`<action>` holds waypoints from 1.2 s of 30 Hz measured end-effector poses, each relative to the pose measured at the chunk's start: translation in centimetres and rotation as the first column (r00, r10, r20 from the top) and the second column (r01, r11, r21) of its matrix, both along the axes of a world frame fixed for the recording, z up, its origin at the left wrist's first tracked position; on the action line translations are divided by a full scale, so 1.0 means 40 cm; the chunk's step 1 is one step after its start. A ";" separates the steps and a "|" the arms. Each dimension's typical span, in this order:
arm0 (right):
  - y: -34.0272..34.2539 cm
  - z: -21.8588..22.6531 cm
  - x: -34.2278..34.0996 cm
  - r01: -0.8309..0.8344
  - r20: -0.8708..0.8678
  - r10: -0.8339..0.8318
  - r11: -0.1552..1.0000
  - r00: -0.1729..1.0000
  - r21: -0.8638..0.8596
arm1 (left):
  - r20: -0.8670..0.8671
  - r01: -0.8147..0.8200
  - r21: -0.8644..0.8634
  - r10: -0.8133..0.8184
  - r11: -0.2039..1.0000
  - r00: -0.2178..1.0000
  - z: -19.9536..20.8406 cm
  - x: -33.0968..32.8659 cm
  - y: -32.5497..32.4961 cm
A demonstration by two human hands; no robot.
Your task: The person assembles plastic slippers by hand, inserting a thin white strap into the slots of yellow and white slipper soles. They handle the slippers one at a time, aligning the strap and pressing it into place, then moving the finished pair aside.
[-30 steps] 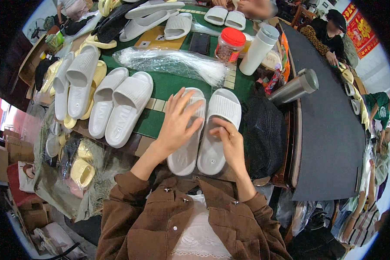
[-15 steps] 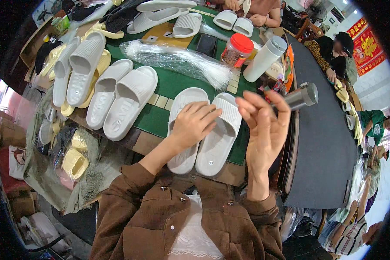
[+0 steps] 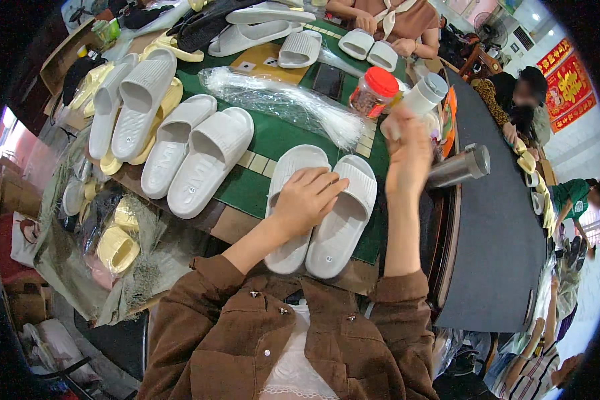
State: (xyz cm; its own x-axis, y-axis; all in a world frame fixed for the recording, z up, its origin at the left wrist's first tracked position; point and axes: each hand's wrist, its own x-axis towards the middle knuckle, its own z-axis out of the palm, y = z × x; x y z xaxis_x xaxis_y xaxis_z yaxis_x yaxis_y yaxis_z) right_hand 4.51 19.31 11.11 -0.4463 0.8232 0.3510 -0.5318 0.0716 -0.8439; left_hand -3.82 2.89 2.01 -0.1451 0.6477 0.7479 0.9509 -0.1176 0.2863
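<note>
Resting with fingers loosely apart, the left hand [image 3: 307, 201] is partly covering grey slippers [image 3: 339, 233], already lying paired; the blurred right hand's [image 3: 408, 148] grip and any remaining work are not showing clearly.

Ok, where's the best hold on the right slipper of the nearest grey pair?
Probably the heel, pinched across its sides, coming from the near side. The slipper lies sole-down with that rounded end nearest and uncovered, while the left hand reaches over the left edge of the strap.

Green-topped table [image 3: 243, 195] is pretty packed: grey slides [image 3: 340, 230], a plastic-wrapped bundle of white strands [image 3: 287, 100], red-lidded jar [image 3: 372, 97], plus a white bottle [image 3: 425, 97].
</note>
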 end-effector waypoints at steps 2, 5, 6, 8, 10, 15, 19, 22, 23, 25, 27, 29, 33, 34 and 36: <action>0.041 -0.111 -0.007 0.000 0.395 0.033 0.996 0.918 -0.084 | -0.014 -0.010 -0.008 0.010 1.000 1.000 0.008 0.001 0.002; 0.116 -0.252 0.001 -0.080 0.579 0.086 0.996 0.811 -0.036 | -0.017 -0.001 -0.010 0.001 1.000 1.000 -0.006 0.008 0.017; 0.110 -0.250 -0.009 -0.085 0.610 0.077 0.996 0.789 -0.015 | -0.017 -0.012 -0.007 0.012 1.000 1.000 -0.005 0.007 0.008; 0.110 -0.246 -0.026 -0.087 0.669 0.045 0.996 0.742 0.029 | -0.015 -0.023 0.000 0.023 1.000 1.000 -0.003 0.005 0.005; 0.100 -0.227 -0.045 -0.124 0.686 0.107 0.992 0.720 -0.024 | -0.009 -0.029 0.001 0.029 1.000 1.000 -0.002 0.004 0.003; 0.115 -0.245 -0.086 -0.115 0.669 0.061 0.993 0.740 0.036 | 0.010 -0.028 -0.003 0.028 1.000 1.000 0.007 0.012 0.005; 0.123 -0.247 -0.096 -0.084 0.557 0.030 0.994 0.830 0.073 | 0.010 0.020 -0.039 -0.020 0.999 1.000 0.004 0.036 -0.011; 0.115 -0.219 -0.085 -0.064 0.579 -0.007 0.993 0.815 0.101 | -0.008 0.005 -0.017 -0.005 1.000 1.000 0.002 0.055 -0.008; 0.120 -0.230 -0.086 -0.058 0.567 -0.019 0.991 0.823 0.118 | -0.029 -0.007 -0.004 0.007 1.000 1.000 0.000 0.055 -0.006; 0.126 -0.246 -0.085 -0.043 0.568 -0.038 0.991 0.822 0.128 | -0.026 -0.018 -0.019 0.018 1.000 1.000 -0.004 0.060 -0.010; 0.120 -0.269 -0.069 -0.090 0.599 0.032 0.994 0.800 0.067 | -0.016 -0.020 -0.042 0.020 0.999 1.000 -0.004 0.074 -0.018; 0.121 -0.286 -0.050 -0.116 0.619 0.132 0.991 0.774 -0.066 | -0.020 -0.020 -0.051 0.019 0.998 1.000 0.003 0.091 -0.027; 0.048 -0.226 -0.005 -0.083 0.542 0.069 0.997 0.837 0.001 | -0.022 -0.020 -0.041 0.019 0.999 1.000 0.002 0.087 -0.033; 0.034 -0.217 0.009 -0.054 0.535 0.005 0.996 0.845 0.076 | -0.020 -0.014 -0.031 0.014 0.999 1.000 0.001 0.085 -0.031; -0.001 -0.196 0.037 0.014 0.507 -0.127 0.975 0.853 0.220 | -0.001 0.007 -0.053 -0.007 0.999 1.000 -0.001 0.082 -0.035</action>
